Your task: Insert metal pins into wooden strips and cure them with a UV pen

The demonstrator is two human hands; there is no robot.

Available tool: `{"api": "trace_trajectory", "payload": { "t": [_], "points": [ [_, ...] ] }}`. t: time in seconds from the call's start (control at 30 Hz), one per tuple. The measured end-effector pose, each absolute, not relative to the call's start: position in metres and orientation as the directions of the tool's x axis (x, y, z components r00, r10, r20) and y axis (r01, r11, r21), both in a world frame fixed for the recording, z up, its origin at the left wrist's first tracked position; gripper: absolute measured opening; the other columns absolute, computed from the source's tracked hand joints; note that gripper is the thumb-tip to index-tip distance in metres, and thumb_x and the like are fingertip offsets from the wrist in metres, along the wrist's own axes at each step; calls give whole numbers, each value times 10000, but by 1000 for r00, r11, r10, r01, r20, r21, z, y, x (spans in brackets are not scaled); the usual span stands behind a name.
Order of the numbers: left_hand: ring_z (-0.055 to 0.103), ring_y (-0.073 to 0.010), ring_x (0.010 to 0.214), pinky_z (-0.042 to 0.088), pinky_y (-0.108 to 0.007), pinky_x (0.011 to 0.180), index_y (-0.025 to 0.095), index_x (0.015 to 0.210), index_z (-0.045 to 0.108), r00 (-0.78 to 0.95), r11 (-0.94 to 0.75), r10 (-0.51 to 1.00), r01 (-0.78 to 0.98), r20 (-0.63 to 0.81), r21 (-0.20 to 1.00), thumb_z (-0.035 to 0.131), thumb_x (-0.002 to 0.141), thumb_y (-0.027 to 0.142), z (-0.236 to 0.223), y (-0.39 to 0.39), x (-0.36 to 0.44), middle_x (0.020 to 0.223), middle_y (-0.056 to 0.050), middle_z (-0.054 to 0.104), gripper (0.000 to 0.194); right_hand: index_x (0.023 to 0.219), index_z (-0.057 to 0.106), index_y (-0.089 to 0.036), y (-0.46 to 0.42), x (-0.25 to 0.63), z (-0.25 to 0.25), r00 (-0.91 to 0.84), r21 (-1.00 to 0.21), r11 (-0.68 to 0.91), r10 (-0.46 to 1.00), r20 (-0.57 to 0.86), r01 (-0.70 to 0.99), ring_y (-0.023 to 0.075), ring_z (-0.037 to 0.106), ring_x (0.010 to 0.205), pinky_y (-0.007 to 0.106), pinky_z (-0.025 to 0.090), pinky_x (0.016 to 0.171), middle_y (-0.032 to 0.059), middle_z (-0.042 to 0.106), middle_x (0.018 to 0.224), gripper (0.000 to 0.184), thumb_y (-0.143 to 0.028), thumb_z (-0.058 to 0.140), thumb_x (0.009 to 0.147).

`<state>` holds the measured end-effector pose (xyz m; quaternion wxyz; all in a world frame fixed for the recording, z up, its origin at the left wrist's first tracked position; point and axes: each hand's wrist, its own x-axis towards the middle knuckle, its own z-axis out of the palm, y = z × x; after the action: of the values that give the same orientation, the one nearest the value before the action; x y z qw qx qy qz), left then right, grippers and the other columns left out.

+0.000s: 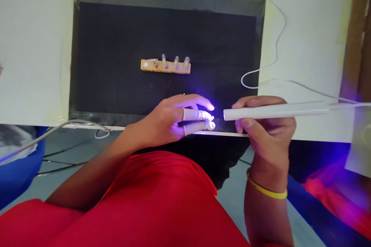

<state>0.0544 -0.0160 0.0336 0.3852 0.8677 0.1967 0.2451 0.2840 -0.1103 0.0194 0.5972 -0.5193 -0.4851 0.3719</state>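
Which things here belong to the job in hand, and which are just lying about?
Likely in use:
lit white pen lamp, right hand
striped finger wraps, left hand
tan strip of clear nail tips

Likely lying about:
gray cable, lower left
brown cardboard, far right

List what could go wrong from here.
Violet light from the white lamp falls on the left hand, so prolonged exposure might irritate skin.
The right hand could snag the white cable looping just beyond it.
A careless sweep might knock the small strip on the black mat.

Left hand [169, 118] loosely curled, right hand [268, 133] gripping
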Motion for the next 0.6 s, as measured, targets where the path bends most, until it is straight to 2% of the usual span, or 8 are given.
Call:
{"api": "trace_trajectory", "payload": {
  "t": [0.23, 0.37, 0.5, 0.6],
  "points": [
    [757, -136, 1010, 602, -214, 907, 162, 1073, 789, 820, -567, 510, 95, 259, 818, 773, 954, 191, 41, -17, 54, 1192, -95, 774, 123, 1045, 709, -297, -109, 286, 14, 223, -984, 174, 961, 164, -27, 214, 768, 807, 328, 633, 572, 17, 766, 950, 211, -296, 814, 862],
    [766, -133, 963, 611, -213, 862, 183, 1044, 800, 824, -541, 515, 96, 238, 836, 787, 942, 192, 43, -18, 54, 1183, -88, 780, 103, 1042, 717, -272, -108, 286, 13, 205, -979, 183, 965, 161, -90, 211, 764, 795, 324, 623, 571, 28, 767, 941, 219, -266, 821, 849],
    [765, -142, 1006, 617, -230, 893, 192, 1076, 797, 820, -587, 506, 99, 268, 803, 731, 991, 212, 38, -17, 54, 1198, -85, 779, 110, 1024, 714, -245, -108, 284, 16, 212, -976, 196, 962, 171, -100, 195, 760, 776, 294, 610, 551, 30, 767, 927, 226, -248, 835, 833],
    [763, -151, 1039, 609, -253, 916, 206, 1083, 791, 797, -665, 527, 170, 295, 727, 683, 1029, 253, 32, -14, 55, 1193, -71, 784, 130, 1033, 713, -239, -112, 279, 21, 236, -978, 202, 955, 182, -62, 202, 766, 798, 299, 622, 555, 45, 766, 942, 219, -232, 825, 846]
  ]
}}
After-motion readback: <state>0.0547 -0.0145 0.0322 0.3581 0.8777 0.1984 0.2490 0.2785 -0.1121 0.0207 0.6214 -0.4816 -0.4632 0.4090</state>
